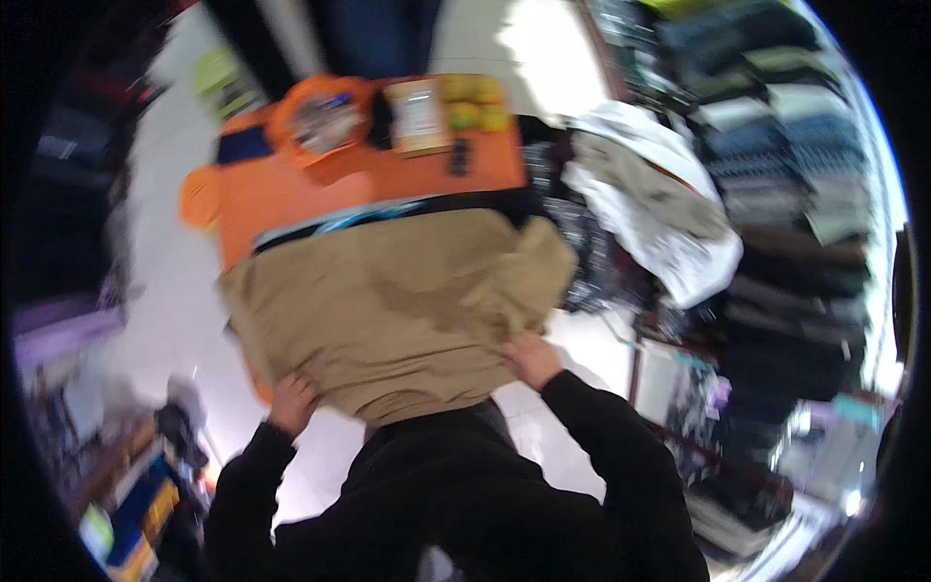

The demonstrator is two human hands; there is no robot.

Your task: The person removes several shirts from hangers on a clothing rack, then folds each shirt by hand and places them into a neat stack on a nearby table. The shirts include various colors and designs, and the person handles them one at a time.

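Note:
A tan cloth garment (378, 291) lies spread over the near part of an orange table (305, 189), its near edge hanging towards my body. My left hand (293, 402) grips its near left edge, and my right hand (533, 359) grips the near right edge. The cloth is bunched up just beyond my right hand. Under the garment's far edge, a dark item with a light blue print (371, 216) shows in part. The picture is somewhat blurred, and my fingertips are partly hidden by the cloth.
An orange basket (282, 138), a small box (420, 120) and yellow-green fruit (473, 105) stand at the table's far side. Right of it lies a white plastic bag (684, 269) with tan cloth. Stacks of folded clothes (785, 153) line the right. A person's dark-clad legs (378, 36) are beyond the table.

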